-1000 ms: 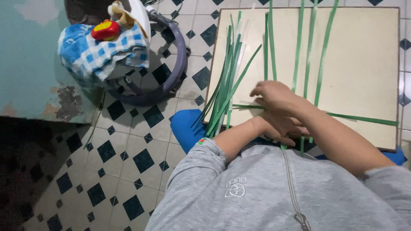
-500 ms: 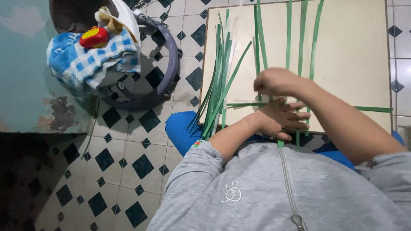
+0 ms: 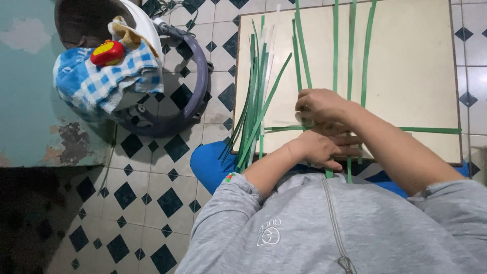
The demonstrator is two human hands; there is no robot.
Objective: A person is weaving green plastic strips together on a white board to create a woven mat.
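Tiled flooring (image 3: 152,187) of white squares with dark diamonds lay under a pale board (image 3: 411,76), on which long green strips (image 3: 335,50) ran lengthwise, one crossing them near the board's front edge, with a loose bundle of strips (image 3: 253,111) at its left edge. The left hand (image 3: 319,148) lay flat with fingers out, pressing the strips where they crossed, while the right hand (image 3: 319,105) just above pinched one upright strip between curled fingers.

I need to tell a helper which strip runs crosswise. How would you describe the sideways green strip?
Find the pale board on the tiled floor. Near its closest edge, by the right hand, lies one green strip. It alone runs sideways across the upright strips.
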